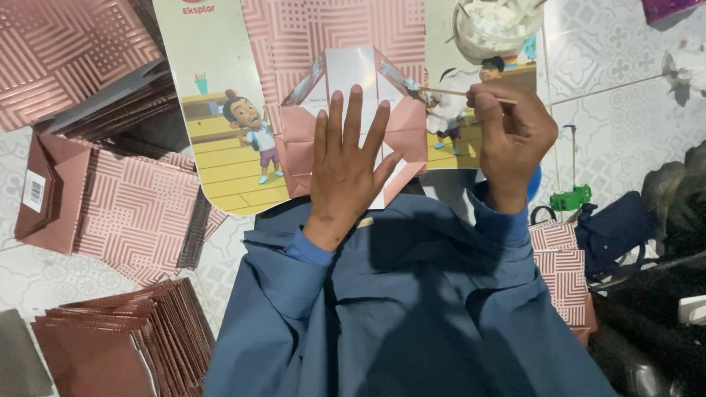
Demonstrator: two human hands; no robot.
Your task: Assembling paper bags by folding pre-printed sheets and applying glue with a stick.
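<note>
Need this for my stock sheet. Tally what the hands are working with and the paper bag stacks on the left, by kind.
Folded pink paper bag under left hand: 1
Thin stick in right hand: 1
Bowl of white paste: 1
Bag stacks, left: 2
Total: 5

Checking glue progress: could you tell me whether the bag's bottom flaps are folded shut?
Open: bag flaps spread apart, white inside showing above the left hand.

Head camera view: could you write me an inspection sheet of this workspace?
Surface: patterned white floor tiles, cartoon-printed board as work mat.
Job's things: pink folded paper bag, flaps open; thin glue stick.
Clutter: stacks of folded bags, flat patterned bags, paste bowl, finished bags.
Grippers: left hand pressed flat on bag; right hand pinching stick.
Cables: nothing seen.
Surroundings: dark bag, green object.
</note>
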